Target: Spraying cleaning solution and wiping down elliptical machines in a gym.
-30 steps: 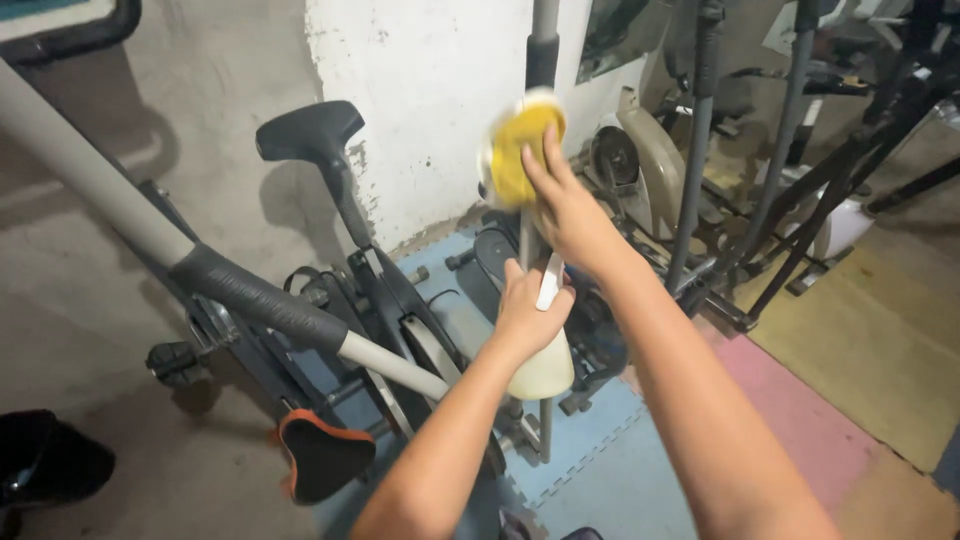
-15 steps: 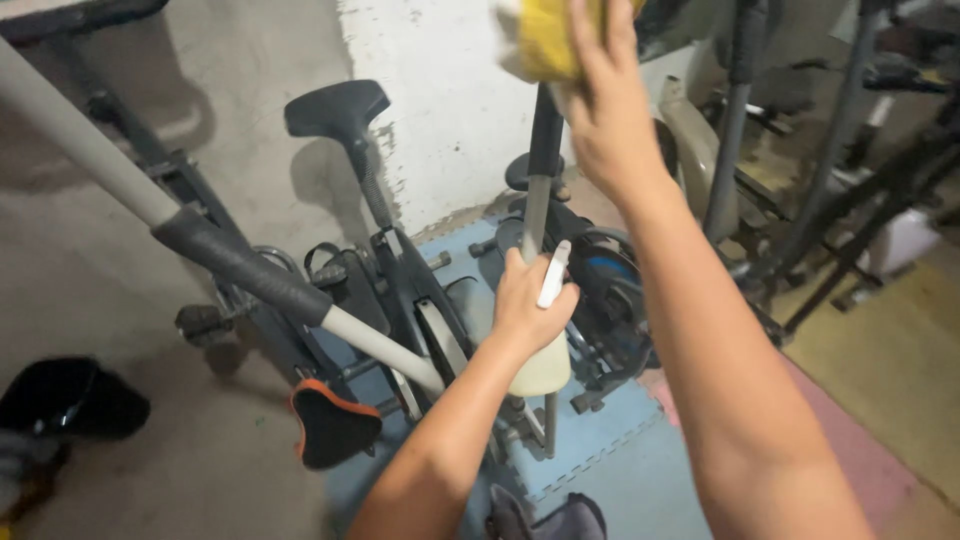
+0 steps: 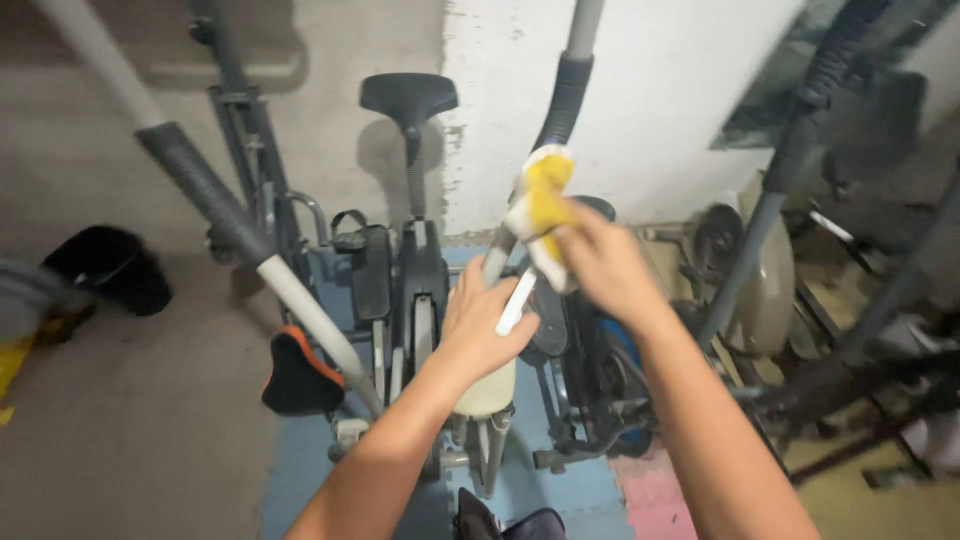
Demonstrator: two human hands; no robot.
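We wrap the yellow cloth (image 3: 540, 205) tight round the handlebar pole (image 3: 562, 120) with our right hand (image 3: 600, 262), while our left hand (image 3: 482, 325) grips the spray bottle (image 3: 490, 385) below.

A crumpled yellow cloth (image 3: 540, 205) wraps the grey slanted handlebar pole (image 3: 500, 255); cream spray bottle (image 3: 490, 385) upright.

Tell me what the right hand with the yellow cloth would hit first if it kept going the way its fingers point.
The right hand points up-left, pressing the yellow cloth against the grey handlebar pole, so it meets that pole at once. Past it, probably the black saddle post, though depth is unclear.
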